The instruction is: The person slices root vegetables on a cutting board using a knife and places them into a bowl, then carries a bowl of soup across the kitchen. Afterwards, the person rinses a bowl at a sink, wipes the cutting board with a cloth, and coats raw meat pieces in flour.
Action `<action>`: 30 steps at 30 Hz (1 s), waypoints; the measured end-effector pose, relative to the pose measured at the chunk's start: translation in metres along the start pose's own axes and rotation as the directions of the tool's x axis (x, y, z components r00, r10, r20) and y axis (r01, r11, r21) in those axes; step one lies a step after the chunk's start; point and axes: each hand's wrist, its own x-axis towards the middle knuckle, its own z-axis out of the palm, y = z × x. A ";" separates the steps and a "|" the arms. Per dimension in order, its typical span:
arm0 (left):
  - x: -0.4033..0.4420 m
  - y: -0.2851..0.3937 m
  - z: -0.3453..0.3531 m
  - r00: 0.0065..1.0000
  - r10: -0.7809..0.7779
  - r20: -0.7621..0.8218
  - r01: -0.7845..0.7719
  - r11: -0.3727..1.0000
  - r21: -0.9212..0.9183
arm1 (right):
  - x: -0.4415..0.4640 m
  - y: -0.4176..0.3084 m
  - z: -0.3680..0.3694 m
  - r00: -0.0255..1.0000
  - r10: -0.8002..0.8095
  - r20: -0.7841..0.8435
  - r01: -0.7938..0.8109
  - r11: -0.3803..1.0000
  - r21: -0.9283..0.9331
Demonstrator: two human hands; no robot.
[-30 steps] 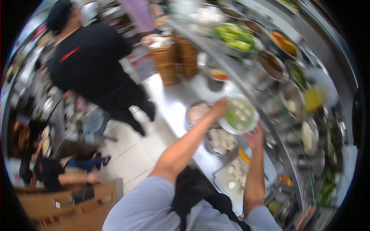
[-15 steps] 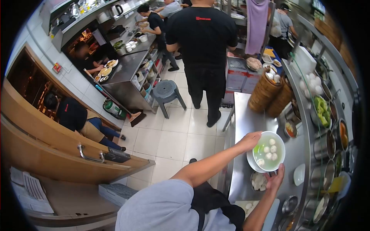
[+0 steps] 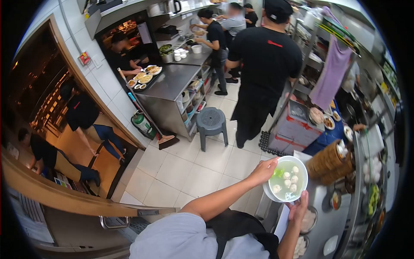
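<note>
I hold a white bowl [image 3: 305, 176] in front of me, over the near corner of the steel counter. In it are clear broth, several pale round balls [image 3: 293, 179] and a bit of green leaf [image 3: 279, 172]. My left hand [image 3: 264, 171] grips the bowl's upper left rim, thumb on the edge. My right hand [image 3: 298, 207] is closed round its lower right side, the fingers partly hidden beneath. Another white rim [image 3: 268, 193] shows under the bowl; whether it is a plate or a second bowl I cannot tell.
Bamboo steamers [image 3: 324, 162] stand on the steel counter [image 3: 317, 203] at right, beside shelves of ingredients. A grey stool [image 3: 211, 126] stands ahead. A person in black [image 3: 267, 73] stands in the aisle. At left, two people bend in an open doorway [image 3: 105, 151]. A broom [image 3: 167, 141] leans nearby.
My view has turned left, away from the counter, and the bowl has come with my hands. The door now stands wider open, and a second person shows in the doorway.
</note>
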 end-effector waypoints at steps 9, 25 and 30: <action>0.055 -0.013 -0.204 0.960 -0.067 -0.272 0.061 0.998 -0.033 | 0.097 0.043 0.214 0.946 0.113 0.304 -0.105 0.994 -0.041; 0.170 -0.083 -0.539 0.638 -0.093 -0.764 0.080 0.995 -0.054 | 0.306 0.160 0.618 0.551 0.346 0.759 -0.183 0.938 -0.295; 0.202 -0.107 -0.645 0.458 -0.074 -0.886 0.249 0.967 0.047 | 0.345 0.200 0.748 0.452 0.402 0.796 -0.197 0.916 -0.351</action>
